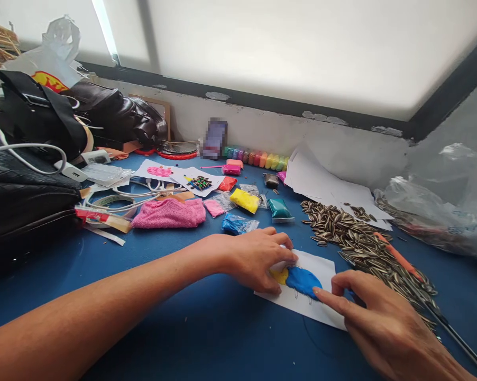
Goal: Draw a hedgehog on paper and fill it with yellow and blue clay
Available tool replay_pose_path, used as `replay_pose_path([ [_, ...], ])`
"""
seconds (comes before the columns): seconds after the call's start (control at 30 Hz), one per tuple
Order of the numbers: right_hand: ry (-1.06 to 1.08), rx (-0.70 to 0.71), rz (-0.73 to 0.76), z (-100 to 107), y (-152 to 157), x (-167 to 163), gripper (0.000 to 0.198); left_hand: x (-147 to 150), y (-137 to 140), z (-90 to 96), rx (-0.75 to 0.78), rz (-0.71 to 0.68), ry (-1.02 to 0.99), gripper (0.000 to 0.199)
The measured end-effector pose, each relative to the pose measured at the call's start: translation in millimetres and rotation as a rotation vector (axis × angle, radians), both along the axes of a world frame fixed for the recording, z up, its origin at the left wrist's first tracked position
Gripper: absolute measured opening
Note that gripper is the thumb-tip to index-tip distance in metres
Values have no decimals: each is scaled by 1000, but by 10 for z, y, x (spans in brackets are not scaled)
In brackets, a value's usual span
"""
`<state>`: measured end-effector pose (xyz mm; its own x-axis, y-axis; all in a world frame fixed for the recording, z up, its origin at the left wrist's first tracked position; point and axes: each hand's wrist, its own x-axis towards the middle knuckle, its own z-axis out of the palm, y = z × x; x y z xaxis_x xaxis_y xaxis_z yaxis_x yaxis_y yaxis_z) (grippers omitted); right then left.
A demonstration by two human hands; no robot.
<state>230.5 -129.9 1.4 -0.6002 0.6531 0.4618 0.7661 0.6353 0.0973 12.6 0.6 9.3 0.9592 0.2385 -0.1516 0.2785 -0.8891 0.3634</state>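
A white sheet of paper [321, 312] lies on the blue tabletop with a pencil-outlined figure on it. Blue modelling clay [303, 280] is spread flat over the rounded part of the figure, and yellow clay [280, 275] adjoins it on the left. My left hand [260, 259] rests on the paper's left side, thumb and fingers apart around the yellow clay. With its index finger stretched out, my right hand [381, 317] touches the right edge of the blue clay; its other fingers curl back, and I see nothing held in them.
Sunflower seeds [349, 233] are heaped on the right, with an orange-handled tool [399, 256] among them. Behind the paper lie yellow [245, 201], teal [280, 209] and blue [238, 224] clay packets. A pink cloth [169, 213], cables and black bags [28, 206] occupy the left.
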Motion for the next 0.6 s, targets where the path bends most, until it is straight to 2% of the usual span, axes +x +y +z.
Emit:
replay_pose_path([
  [0.17, -55, -100, 18, -39, 5, -3, 37, -6, -10, 9, 11, 1, 4, 49],
  [0.27, -31, -99, 12, -43, 2, 10, 35, -9, -6, 5, 10, -1, 0, 49],
  [0.33, 16, -90, -38, -43, -1, 16, 34, -9, -1, 2, 7, -2, -4, 50],
  [0.43, 120, -113, -153, -60, -1, 14, 22, -9, 5, -3, 2, -4, -14, 49],
  [0.53, 219, -202, -197, -102, 4, 1, 8, -7, 1, -4, 7, 1, -14, 49],
  [0.6, 269, -274, -204, -134, 7, -12, 11, -5, -3, -1, 11, 6, -8, 50],
])
